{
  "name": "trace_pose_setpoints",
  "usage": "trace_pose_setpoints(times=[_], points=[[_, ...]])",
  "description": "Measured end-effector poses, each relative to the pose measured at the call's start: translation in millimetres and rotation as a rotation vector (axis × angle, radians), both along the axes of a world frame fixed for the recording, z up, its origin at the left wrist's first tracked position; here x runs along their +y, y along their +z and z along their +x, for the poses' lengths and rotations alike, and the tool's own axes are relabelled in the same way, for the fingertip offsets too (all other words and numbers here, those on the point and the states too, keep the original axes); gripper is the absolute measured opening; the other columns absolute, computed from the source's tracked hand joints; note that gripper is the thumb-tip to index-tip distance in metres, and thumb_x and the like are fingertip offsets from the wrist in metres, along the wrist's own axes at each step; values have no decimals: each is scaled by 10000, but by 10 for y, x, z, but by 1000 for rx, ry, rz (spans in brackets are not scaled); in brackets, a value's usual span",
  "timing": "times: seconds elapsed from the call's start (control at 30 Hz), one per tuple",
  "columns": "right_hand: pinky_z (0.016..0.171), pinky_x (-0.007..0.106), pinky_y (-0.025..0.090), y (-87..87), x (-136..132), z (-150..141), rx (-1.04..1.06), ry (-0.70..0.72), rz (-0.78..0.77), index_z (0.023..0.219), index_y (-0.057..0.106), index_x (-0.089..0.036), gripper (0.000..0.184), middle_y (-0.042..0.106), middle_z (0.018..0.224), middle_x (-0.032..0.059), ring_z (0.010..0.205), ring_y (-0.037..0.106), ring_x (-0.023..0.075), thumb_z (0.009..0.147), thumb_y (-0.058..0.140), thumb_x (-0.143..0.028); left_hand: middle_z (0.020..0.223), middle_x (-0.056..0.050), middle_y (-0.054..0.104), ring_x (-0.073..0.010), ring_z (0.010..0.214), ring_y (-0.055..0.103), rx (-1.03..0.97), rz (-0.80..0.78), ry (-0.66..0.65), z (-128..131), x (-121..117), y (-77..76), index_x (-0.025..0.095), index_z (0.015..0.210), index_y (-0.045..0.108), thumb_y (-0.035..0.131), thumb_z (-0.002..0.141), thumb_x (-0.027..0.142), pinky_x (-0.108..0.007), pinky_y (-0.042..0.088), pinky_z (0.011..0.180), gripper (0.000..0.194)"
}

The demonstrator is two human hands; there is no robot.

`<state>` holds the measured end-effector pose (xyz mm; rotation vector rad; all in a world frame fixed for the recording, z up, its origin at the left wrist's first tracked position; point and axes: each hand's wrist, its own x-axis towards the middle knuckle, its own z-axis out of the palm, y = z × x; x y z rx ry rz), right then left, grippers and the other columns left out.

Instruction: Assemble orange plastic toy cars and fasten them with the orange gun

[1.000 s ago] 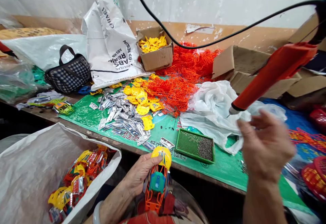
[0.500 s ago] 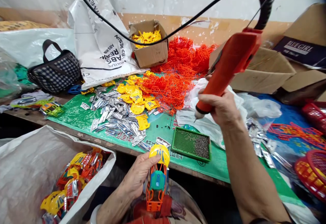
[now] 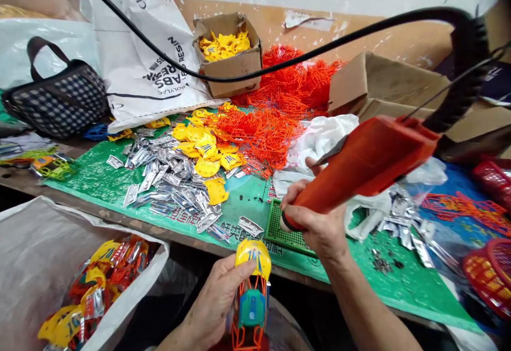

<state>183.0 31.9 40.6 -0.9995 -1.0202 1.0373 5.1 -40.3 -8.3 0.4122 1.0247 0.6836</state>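
Observation:
My left hand [image 3: 217, 295] is closed around a toy car [image 3: 251, 308] with a yellow front, an orange frame and a teal middle piece, held low in front of my body. The thumb presses on the yellow part. My right hand [image 3: 319, 228] grips a red electric screwdriver [image 3: 363, 164], tilted with its cabled end up to the right. Its tip is hidden behind my fingers, above a green perforated tray [image 3: 275, 226]. The right hand covers the tray's right side. Silver plates [image 3: 175, 175] and yellow shells [image 3: 205, 146] lie in piles beyond the hands.
A black cable [image 3: 239, 76] crosses overhead to the screwdriver. Orange frames [image 3: 259, 138] lie heaped at the back, near a cardboard box [image 3: 231, 71] of yellow parts. An open white sack [image 3: 35, 266] with assembled cars stands at left. At right are a red basket [image 3: 489, 276] and empty-looking cartons [image 3: 399, 82].
My right hand has brought the screwdriver down and left over the green tray, tilting it flatter. My left hand still holds the toy car, slightly lower in view. The view has shifted somewhat.

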Motion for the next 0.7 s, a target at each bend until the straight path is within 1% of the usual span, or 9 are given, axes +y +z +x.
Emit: trace_pose_setpoints(times=[0.1, 0.23, 0.33, 0.5, 0.63, 0.7], points=[[461, 250, 463, -128, -45, -38, -8, -28, 2, 715, 647, -199, 113, 588, 649, -27, 579, 577, 142, 635, 725, -178, 620, -20, 650, -112, 532, 573, 14, -20, -11, 25, 6, -18, 134, 798, 720, 799, 720, 441, -205, 448, 521, 326], [519, 277, 507, -217, -44, -60, -43, -84, 43, 759, 628, -207, 179, 614, 689, -29, 581, 581, 135, 618, 729, -163, 608, -13, 638, -100, 519, 551, 24, -30, -8, 45, 26, -23, 133, 766, 711, 816, 699, 432, -196, 432, 513, 325], [512, 271, 504, -249, -29, -66, -56, -90, 43, 768, 628, -207, 177, 613, 688, -30, 573, 575, 130, 627, 727, -166, 597, -5, 625, -88, 507, 525, 15, -36, -1, 52, 41, -16, 131, 770, 712, 820, 696, 422, -190, 422, 506, 319], [502, 262, 488, -285, -19, -66, -53, -78, 15, 727, 642, -198, 125, 613, 694, -24, 572, 568, 127, 641, 726, -161, 602, -5, 624, -88, 514, 518, -1, -23, -3, 52, 64, -7, 128, 763, 714, 822, 695, 411, -189, 419, 506, 311], [529, 274, 497, -289, -16, -69, -64, -84, 10, 721, 652, -197, 122, 614, 695, -24, 582, 570, 130, 636, 729, -156, 604, -3, 631, -87, 518, 522, 1, -22, -9, 57, 74, 16, 131, 762, 722, 822, 693, 412, -189, 424, 520, 307], [534, 278, 498, -278, -19, -78, -65, -89, 14, 719, 653, -196, 129, 615, 689, -24, 585, 570, 133, 627, 732, -151, 601, -3, 635, -90, 523, 531, 2, -20, -9, 59, 73, 30, 135, 729, 716, 829, 681, 413, -190, 427, 527, 304]])
